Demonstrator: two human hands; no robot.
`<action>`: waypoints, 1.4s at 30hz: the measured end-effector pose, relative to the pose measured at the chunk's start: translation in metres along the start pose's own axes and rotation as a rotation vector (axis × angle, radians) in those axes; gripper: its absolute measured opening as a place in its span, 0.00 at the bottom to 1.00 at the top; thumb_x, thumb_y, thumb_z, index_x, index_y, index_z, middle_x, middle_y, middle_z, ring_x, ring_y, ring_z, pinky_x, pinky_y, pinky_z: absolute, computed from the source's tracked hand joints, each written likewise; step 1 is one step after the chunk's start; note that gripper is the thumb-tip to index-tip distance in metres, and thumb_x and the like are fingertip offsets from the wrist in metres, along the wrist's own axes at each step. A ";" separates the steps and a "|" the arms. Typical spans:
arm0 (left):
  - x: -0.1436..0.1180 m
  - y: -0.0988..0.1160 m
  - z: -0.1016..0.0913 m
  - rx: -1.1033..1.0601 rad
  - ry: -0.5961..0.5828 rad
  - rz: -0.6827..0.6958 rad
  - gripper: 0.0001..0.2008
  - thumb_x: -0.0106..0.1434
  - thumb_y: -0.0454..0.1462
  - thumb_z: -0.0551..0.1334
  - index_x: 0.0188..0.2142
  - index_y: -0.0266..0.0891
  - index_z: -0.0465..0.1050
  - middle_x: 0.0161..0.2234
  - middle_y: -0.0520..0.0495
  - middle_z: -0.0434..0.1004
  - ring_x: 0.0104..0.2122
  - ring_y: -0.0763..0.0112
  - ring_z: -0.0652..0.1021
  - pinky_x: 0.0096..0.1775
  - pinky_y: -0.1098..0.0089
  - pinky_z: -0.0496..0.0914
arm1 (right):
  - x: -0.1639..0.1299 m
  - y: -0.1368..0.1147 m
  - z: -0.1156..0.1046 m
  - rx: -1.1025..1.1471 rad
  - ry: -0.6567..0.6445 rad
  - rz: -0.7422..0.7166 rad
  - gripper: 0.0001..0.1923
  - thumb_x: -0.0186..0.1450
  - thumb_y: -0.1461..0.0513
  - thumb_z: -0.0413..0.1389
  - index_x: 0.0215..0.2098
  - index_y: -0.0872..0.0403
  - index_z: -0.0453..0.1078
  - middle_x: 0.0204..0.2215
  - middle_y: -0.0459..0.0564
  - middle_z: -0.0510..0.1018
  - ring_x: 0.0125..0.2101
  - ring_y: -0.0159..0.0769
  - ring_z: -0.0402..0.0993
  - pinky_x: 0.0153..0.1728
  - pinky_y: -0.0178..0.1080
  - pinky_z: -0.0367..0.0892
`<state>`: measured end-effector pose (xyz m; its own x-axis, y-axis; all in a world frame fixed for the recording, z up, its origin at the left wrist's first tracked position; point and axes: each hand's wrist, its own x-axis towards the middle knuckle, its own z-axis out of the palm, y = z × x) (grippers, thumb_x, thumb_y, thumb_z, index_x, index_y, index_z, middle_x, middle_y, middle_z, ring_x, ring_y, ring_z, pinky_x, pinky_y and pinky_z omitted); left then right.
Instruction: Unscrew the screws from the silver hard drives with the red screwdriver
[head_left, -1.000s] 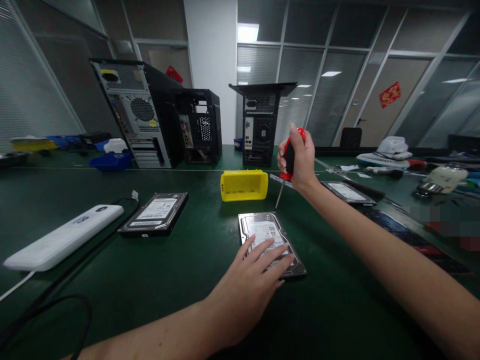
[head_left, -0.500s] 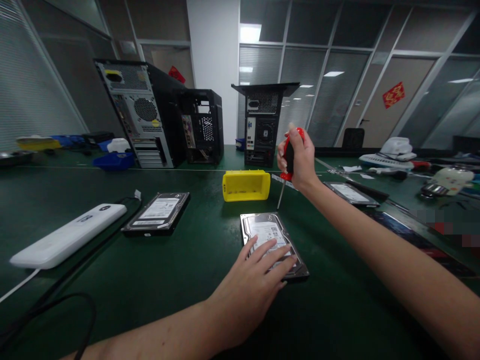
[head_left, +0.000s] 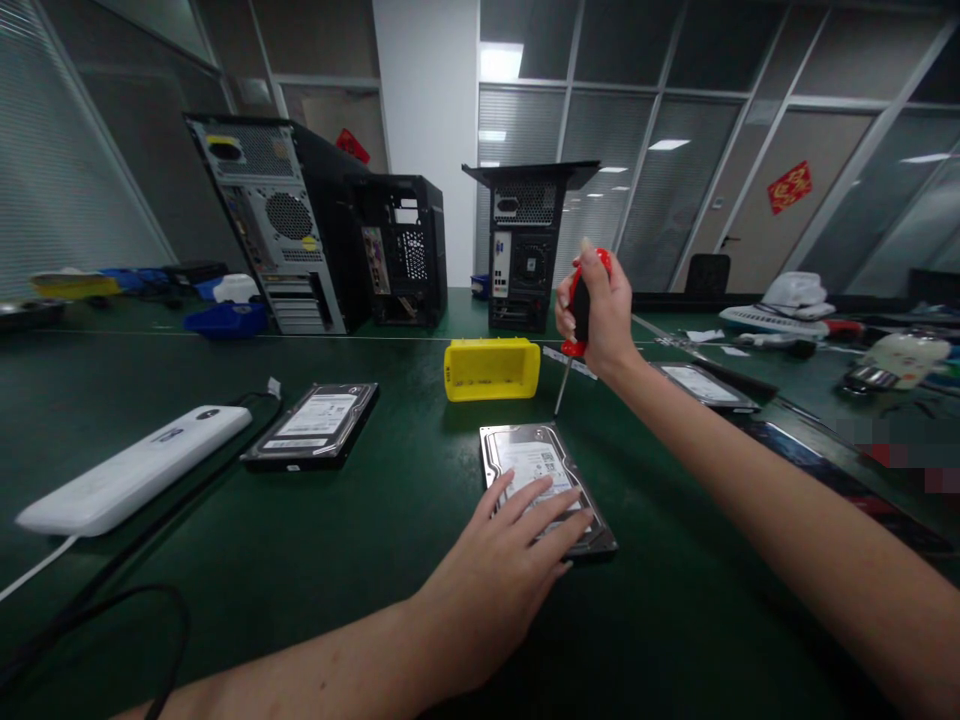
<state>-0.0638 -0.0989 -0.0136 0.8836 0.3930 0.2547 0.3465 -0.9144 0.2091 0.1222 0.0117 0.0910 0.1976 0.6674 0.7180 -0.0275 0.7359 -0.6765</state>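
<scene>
A hard drive (head_left: 525,455) with a white label lies flat on the green table. Across its near part rests my left hand (head_left: 517,550), palm down and fingers spread, hiding part of the label. My right hand (head_left: 604,305) is wrapped round the red and black handle of a screwdriver (head_left: 564,385), thumb on top of the handle. The shaft slants down to the drive's far right corner, and its tip is at that edge; whether it touches a screw cannot be made out. Just beyond the drive, an open yellow bin (head_left: 491,390) lies with small dark bits inside.
Another hard drive (head_left: 319,425) lies left, near a white power strip (head_left: 139,465) and black cables. A third hard drive (head_left: 701,385) sits right, behind my forearm. Computer cases (head_left: 322,220), (head_left: 525,240) stand at the back. A blue bin (head_left: 225,320) is back left.
</scene>
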 end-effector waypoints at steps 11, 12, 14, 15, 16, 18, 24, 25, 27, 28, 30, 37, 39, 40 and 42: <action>0.000 0.000 0.000 -0.015 0.003 0.000 0.23 0.69 0.35 0.52 0.62 0.47 0.53 0.63 0.51 0.56 0.62 0.61 0.57 0.61 0.47 0.51 | -0.002 0.002 -0.003 -0.014 0.035 -0.006 0.24 0.56 0.39 0.53 0.30 0.48 0.54 0.17 0.37 0.61 0.11 0.23 0.53 0.09 0.31 0.46; 0.000 0.000 0.000 -0.016 -0.001 0.000 0.23 0.69 0.35 0.52 0.62 0.47 0.53 0.63 0.51 0.56 0.62 0.61 0.57 0.61 0.47 0.51 | -0.002 0.002 -0.003 -0.007 0.038 -0.007 0.24 0.55 0.40 0.53 0.30 0.48 0.54 0.17 0.38 0.61 0.11 0.23 0.53 0.09 0.31 0.46; 0.000 -0.001 0.000 -0.017 -0.007 -0.001 0.23 0.68 0.35 0.52 0.62 0.47 0.53 0.63 0.51 0.56 0.62 0.60 0.58 0.61 0.47 0.52 | -0.002 0.002 -0.003 0.004 0.047 -0.005 0.23 0.55 0.41 0.55 0.29 0.48 0.54 0.17 0.38 0.61 0.11 0.23 0.53 0.09 0.31 0.46; 0.000 -0.001 0.001 -0.016 -0.007 -0.003 0.23 0.68 0.35 0.52 0.62 0.47 0.53 0.64 0.51 0.56 0.62 0.60 0.58 0.61 0.47 0.52 | -0.002 0.002 -0.003 0.007 0.050 -0.004 0.23 0.55 0.41 0.55 0.29 0.48 0.53 0.16 0.37 0.61 0.11 0.23 0.53 0.09 0.31 0.46; 0.000 -0.001 0.001 -0.015 -0.006 -0.004 0.23 0.68 0.35 0.52 0.62 0.47 0.53 0.64 0.52 0.56 0.62 0.60 0.58 0.61 0.46 0.52 | -0.002 0.002 -0.004 0.010 0.051 -0.004 0.23 0.56 0.42 0.55 0.29 0.48 0.53 0.16 0.37 0.61 0.11 0.23 0.53 0.08 0.31 0.46; 0.001 -0.001 0.001 -0.012 -0.003 -0.004 0.23 0.68 0.35 0.52 0.62 0.47 0.52 0.64 0.52 0.55 0.62 0.61 0.57 0.61 0.46 0.52 | -0.001 0.002 -0.004 0.019 0.046 -0.006 0.22 0.56 0.43 0.55 0.28 0.48 0.53 0.16 0.37 0.61 0.10 0.23 0.53 0.08 0.31 0.46; 0.001 -0.002 0.001 -0.001 -0.011 -0.005 0.23 0.69 0.36 0.52 0.62 0.47 0.52 0.64 0.53 0.55 0.63 0.62 0.57 0.61 0.47 0.52 | 0.000 0.004 -0.004 0.056 0.038 -0.019 0.20 0.58 0.46 0.56 0.28 0.49 0.53 0.15 0.37 0.63 0.10 0.23 0.54 0.07 0.31 0.46; 0.001 -0.002 0.001 -0.003 -0.009 -0.005 0.23 0.69 0.36 0.52 0.62 0.47 0.52 0.64 0.54 0.55 0.63 0.62 0.57 0.61 0.47 0.52 | 0.000 0.004 -0.004 0.056 0.038 -0.019 0.20 0.58 0.46 0.56 0.28 0.49 0.53 0.15 0.37 0.63 0.10 0.23 0.54 0.07 0.31 0.46; 0.001 -0.001 0.001 -0.006 -0.006 -0.005 0.23 0.69 0.37 0.52 0.62 0.48 0.52 0.64 0.54 0.55 0.62 0.62 0.57 0.61 0.47 0.52 | 0.000 0.004 -0.003 0.052 0.037 -0.015 0.20 0.58 0.46 0.56 0.28 0.49 0.53 0.15 0.37 0.63 0.10 0.23 0.54 0.07 0.31 0.46; 0.001 -0.001 0.001 -0.007 -0.004 -0.006 0.22 0.69 0.37 0.52 0.62 0.47 0.52 0.64 0.54 0.55 0.62 0.62 0.57 0.61 0.47 0.52 | 0.000 0.004 -0.003 0.050 0.036 -0.012 0.20 0.58 0.46 0.56 0.28 0.49 0.53 0.15 0.36 0.62 0.09 0.23 0.54 0.07 0.30 0.46; 0.000 -0.001 0.000 -0.007 -0.002 -0.004 0.22 0.69 0.37 0.51 0.62 0.47 0.53 0.64 0.53 0.55 0.62 0.62 0.58 0.61 0.47 0.52 | 0.001 0.004 -0.003 0.048 0.036 -0.007 0.20 0.58 0.46 0.56 0.28 0.49 0.53 0.15 0.37 0.62 0.09 0.22 0.54 0.07 0.30 0.46; 0.001 -0.002 0.001 -0.008 -0.006 0.001 0.22 0.69 0.36 0.51 0.62 0.47 0.52 0.64 0.53 0.55 0.62 0.63 0.57 0.61 0.46 0.52 | 0.001 0.007 -0.004 0.048 0.027 -0.022 0.19 0.59 0.47 0.55 0.29 0.49 0.54 0.16 0.37 0.62 0.10 0.22 0.54 0.07 0.31 0.46; 0.001 -0.002 0.001 -0.009 -0.006 0.000 0.23 0.69 0.36 0.52 0.62 0.47 0.52 0.64 0.53 0.55 0.62 0.62 0.57 0.61 0.46 0.52 | 0.001 0.007 -0.004 0.042 0.029 -0.026 0.19 0.59 0.47 0.55 0.29 0.49 0.53 0.16 0.37 0.62 0.10 0.22 0.54 0.08 0.31 0.46; 0.001 -0.002 0.002 -0.009 -0.007 -0.001 0.23 0.69 0.36 0.52 0.62 0.47 0.52 0.64 0.53 0.55 0.62 0.62 0.57 0.61 0.46 0.52 | 0.001 0.007 -0.004 0.041 0.029 -0.026 0.19 0.59 0.47 0.56 0.29 0.49 0.53 0.16 0.37 0.62 0.10 0.22 0.54 0.08 0.31 0.46; 0.001 -0.002 0.002 -0.005 -0.005 -0.001 0.23 0.69 0.36 0.52 0.62 0.47 0.52 0.64 0.53 0.55 0.62 0.62 0.57 0.61 0.46 0.52 | 0.001 0.007 -0.004 0.040 0.026 -0.025 0.19 0.59 0.47 0.56 0.29 0.49 0.53 0.16 0.37 0.62 0.10 0.22 0.54 0.07 0.31 0.46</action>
<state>-0.0634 -0.0971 -0.0155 0.8845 0.3939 0.2499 0.3463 -0.9134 0.2139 0.1259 0.0170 0.0865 0.2245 0.6457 0.7298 -0.0615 0.7568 -0.6507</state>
